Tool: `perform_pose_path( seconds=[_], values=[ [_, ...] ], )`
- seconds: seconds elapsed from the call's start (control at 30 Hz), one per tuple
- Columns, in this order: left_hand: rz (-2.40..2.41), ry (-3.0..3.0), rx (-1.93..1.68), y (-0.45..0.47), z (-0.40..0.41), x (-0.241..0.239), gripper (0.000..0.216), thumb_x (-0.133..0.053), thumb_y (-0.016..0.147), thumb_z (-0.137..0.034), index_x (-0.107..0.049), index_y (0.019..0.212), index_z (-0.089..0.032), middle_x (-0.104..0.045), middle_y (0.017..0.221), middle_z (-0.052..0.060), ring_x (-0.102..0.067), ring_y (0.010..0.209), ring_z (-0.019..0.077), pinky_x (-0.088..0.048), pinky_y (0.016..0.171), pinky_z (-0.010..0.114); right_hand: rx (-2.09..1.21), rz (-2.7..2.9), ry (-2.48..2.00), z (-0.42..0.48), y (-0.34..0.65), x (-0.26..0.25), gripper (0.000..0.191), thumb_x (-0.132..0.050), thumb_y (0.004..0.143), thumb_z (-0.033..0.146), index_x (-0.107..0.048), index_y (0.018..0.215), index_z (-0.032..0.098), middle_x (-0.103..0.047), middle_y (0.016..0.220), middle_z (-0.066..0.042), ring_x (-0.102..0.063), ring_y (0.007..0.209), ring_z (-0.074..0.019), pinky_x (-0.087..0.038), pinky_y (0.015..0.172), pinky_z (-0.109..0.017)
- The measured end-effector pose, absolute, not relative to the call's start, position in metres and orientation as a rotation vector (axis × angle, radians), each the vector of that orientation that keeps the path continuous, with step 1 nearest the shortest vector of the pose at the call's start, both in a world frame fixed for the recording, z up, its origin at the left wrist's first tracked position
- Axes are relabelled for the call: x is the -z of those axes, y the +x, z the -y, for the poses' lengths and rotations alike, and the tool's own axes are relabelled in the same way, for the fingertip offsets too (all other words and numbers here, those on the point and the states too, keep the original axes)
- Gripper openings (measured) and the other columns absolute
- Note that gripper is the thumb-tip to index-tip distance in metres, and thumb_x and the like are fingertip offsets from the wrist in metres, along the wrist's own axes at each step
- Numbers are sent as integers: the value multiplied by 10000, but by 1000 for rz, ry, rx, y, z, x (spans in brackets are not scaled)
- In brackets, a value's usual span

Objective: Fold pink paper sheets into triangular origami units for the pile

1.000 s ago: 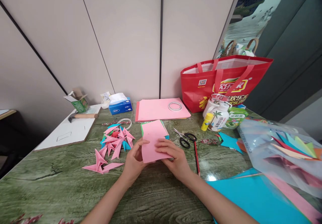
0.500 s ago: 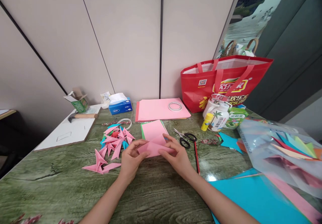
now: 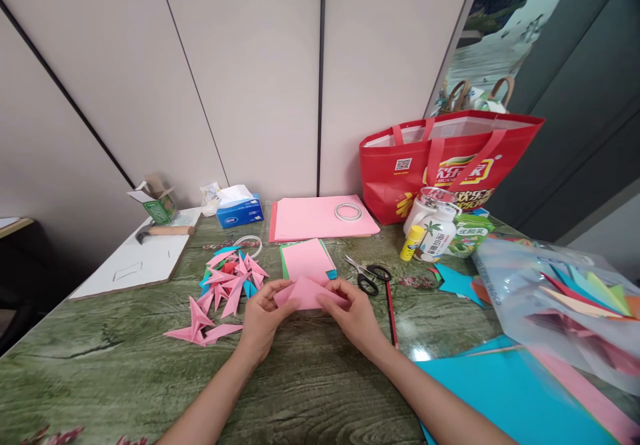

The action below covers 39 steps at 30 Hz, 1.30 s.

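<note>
Both hands meet over the middle of the green wood-grain table (image 3: pixel 310 392). My left hand (image 3: pixel 263 318) and my right hand (image 3: pixel 353 315) pinch a folded pink paper (image 3: pixel 306 294) between fingers and thumbs, one hand at each end. Just behind it lies a small stack of pink and green paper squares (image 3: pixel 305 258). A heap of folded pink and blue paper pieces (image 3: pixel 227 285) sits to the left of my left hand.
Black scissors (image 3: pixel 369 276) and a red pencil (image 3: pixel 390 312) lie right of my right hand. Behind are a pink sheet stack (image 3: pixel 320 218) with a tape ring (image 3: pixel 348 211), tissue box (image 3: pixel 240 210), red bag (image 3: pixel 445 158), glue stick (image 3: pixel 412 242), bottle (image 3: pixel 436 230). Blue sheets (image 3: pixel 510 392) and a plastic bag (image 3: pixel 560 298) fill the right.
The pink sheet, held open and upright a second ago, has been folded over into a flatter, lower shape. Both hands shifted slightly closer over it.
</note>
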<state>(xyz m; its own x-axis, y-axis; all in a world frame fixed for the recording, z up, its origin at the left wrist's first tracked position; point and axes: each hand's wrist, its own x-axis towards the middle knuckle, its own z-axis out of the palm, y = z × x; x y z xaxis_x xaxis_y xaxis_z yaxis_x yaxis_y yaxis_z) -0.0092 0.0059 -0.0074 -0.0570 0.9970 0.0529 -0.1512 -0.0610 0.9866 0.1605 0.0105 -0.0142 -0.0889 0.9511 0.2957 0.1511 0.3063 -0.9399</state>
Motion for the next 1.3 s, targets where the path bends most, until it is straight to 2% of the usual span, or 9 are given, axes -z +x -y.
perform_pose_path(
  seconds=[0.2, 0.4, 0.53, 0.63, 0.73, 0.83, 0.93, 1.07, 1.3],
  values=[
    [-1205, 1067, -1444, -12, -8, 8, 300, -751, 535, -222, -635, 802, -147, -641, 745, 6, -551, 593, 108, -440, 552, 211, -991, 1506, -1111, -11, 160, 17, 146, -596, 701, 273, -532, 641, 156, -515, 616, 16, -447, 575, -122, -354, 546, -220],
    [-1138, 1110, -1388, -10, -5, 6, 430, -754, 524, -176, -610, 929, -163, -622, 884, 31, -569, 752, 144, -458, 649, 231, -1018, 1408, -1112, -13, 161, 20, 194, -589, 711, 339, -556, 689, 148, -529, 633, 5, -471, 587, -129, -379, 543, -222],
    [-1136, 1064, -1399, -8, -5, 4, 356, -712, 598, -202, -597, 933, -164, -614, 756, 0, -561, 651, 112, -457, 608, 216, -1037, 1407, -1084, -13, 160, 20, 207, -599, 705, 353, -565, 715, 150, -554, 648, -5, -500, 589, -137, -404, 548, -232],
    [-1055, 1003, -1437, -6, -5, 3, 306, -686, 637, -232, -596, 922, -172, -616, 765, 0, -581, 700, 134, -475, 672, 262, -999, 1449, -1072, -10, 159, 19, 216, -624, 688, 354, -583, 777, 161, -598, 748, -34, -547, 660, -165, -438, 591, -254],
    [-945, 941, -1391, -5, -3, 0, 283, -625, 702, -309, -597, 951, -179, -630, 838, 24, -590, 796, 175, -476, 729, 313, -818, 1583, -1052, -6, 159, 16, 295, -684, 632, 293, -593, 893, 191, -589, 918, -62, -554, 846, -211, -447, 730, -307],
    [-953, 864, -1396, -6, -2, -2, 326, -557, 747, -379, -599, 995, -172, -636, 904, 50, -587, 807, 174, -473, 690, 272, -713, 1734, -982, -4, 159, 17, 447, -667, 616, 139, -554, 1042, 218, -524, 1039, -77, -507, 974, -222, -415, 836, -339],
    [-975, 774, -1347, -9, -4, -3, 377, -626, 694, -285, -575, 1053, -180, -637, 954, 58, -600, 768, 175, -467, 623, 246, -739, 1822, -910, -3, 159, 20, 508, -581, 645, 40, -515, 1107, 241, -491, 1060, -73, -497, 981, -199, -424, 827, -321],
    [-959, 729, -1247, -14, -5, -3, 521, -684, 583, -130, -552, 1083, -195, -654, 904, 49, -606, 637, 155, -451, 555, 237, -798, 1829, -838, -3, 160, 18, 412, -639, 654, 101, -570, 1037, 236, -495, 997, -63, -504, 934, -187, -442, 761, -284],
    [-851, 828, -1106, -11, 0, -9, 344, -682, 637, -160, -629, 977, -174, -636, 992, 61, -594, 725, 140, -442, 642, 212, -872, 1599, -921, -5, 160, 10, 168, -711, 618, 300, -635, 707, 180, -541, 823, -36, -523, 807, -181, -437, 700, -272]
  ],
)
